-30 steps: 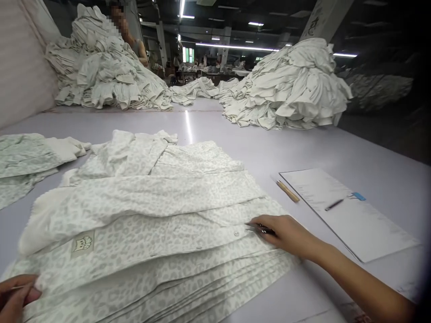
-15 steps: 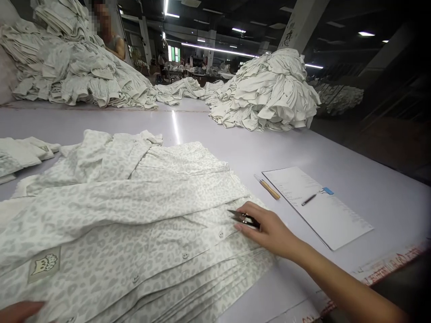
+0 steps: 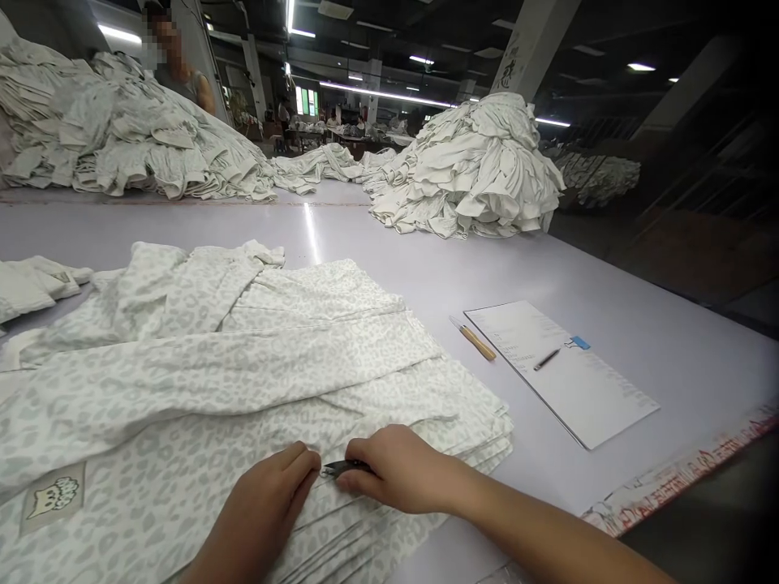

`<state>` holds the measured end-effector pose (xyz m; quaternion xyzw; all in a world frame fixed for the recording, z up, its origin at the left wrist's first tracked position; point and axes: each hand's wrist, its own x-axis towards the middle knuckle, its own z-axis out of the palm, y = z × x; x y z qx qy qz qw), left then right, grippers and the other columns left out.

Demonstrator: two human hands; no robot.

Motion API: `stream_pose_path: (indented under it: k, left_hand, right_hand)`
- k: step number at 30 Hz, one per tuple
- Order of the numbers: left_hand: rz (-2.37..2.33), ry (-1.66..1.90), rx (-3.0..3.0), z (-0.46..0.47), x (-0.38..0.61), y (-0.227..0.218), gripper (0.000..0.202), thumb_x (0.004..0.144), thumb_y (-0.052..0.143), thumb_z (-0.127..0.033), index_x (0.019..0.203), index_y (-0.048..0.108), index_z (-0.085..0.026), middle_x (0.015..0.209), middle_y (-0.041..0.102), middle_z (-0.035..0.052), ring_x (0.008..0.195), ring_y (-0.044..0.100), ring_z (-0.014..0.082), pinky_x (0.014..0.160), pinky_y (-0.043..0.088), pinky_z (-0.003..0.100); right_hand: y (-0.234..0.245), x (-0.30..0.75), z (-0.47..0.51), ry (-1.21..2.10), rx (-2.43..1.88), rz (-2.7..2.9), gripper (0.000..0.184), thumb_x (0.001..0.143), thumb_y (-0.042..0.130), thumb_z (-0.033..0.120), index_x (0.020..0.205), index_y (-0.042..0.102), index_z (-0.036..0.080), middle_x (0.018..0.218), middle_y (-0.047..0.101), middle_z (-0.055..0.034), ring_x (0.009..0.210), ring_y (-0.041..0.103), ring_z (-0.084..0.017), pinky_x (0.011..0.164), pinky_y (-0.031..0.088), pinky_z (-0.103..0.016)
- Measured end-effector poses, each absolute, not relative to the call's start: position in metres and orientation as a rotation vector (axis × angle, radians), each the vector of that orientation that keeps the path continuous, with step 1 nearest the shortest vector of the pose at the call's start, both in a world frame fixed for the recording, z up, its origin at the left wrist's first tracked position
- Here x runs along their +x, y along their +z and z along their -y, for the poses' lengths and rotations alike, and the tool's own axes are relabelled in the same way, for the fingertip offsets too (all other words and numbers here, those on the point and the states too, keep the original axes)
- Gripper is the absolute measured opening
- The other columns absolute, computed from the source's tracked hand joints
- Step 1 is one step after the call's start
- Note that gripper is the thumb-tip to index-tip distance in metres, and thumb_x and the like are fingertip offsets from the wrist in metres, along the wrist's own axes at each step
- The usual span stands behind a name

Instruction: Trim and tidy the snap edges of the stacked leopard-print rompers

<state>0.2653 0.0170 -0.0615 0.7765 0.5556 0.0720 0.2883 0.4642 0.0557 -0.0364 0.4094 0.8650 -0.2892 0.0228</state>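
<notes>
Grey-printed cotton garments (image 3: 243,381) lie stacked at the near edge of the table (image 3: 426,259); my right hand (image 3: 389,474) clenches snips (image 3: 341,468) on the top layer, while my left hand (image 3: 268,503), palm down and fingers loose, presses the cloth beside their tips.

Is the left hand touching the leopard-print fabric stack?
Touching. The head view shows the left hand resting fingers-down on the fabric stack, beside the snips in the right hand.

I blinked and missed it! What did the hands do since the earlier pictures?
The right hand, holding small dark metal snips throughout, slid from the stack's right edge toward the person. The left hand came from the left to meet it on the white leopard-print garments. White paper sheet stayed.
</notes>
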Motion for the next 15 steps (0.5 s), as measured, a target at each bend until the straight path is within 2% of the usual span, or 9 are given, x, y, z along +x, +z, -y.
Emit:
stream_pose_path:
  k: [11, 15]
  left_hand:
    - [-1.456, 0.460, 2.038, -0.011, 0.259, -0.079, 0.023, 0.090, 0.033, -0.035, 0.089, 0.053, -0.025, 0.085, 0.058, -0.0015, 0.077, 0.054, 0.0121, 0.068, 0.040, 0.023]
    - [-1.483, 0.667, 1.964, -0.011, 0.257, -0.078, 0.024, 0.087, 0.039, -0.040, 0.085, 0.057, -0.026, 0.078, 0.060, -0.0002, 0.072, 0.058, 0.0136, 0.066, 0.047, 0.022]
  right_hand:
    - [-0.036, 0.451, -0.056, -0.654, 1.201, -2.703, 0.040, 0.087, 0.032, 0.045, 0.081, 0.060, 0.017, 0.066, 0.063, -0.0049, 0.058, 0.057, -0.018, 0.050, 0.026, -0.025]
    - [-0.028, 0.457, -0.050, -0.798, 1.344, -2.618, 0.036, 0.083, 0.040, 0.048, 0.085, 0.061, 0.019, 0.074, 0.065, -0.0066, 0.067, 0.059, -0.022, 0.051, 0.029, -0.025]
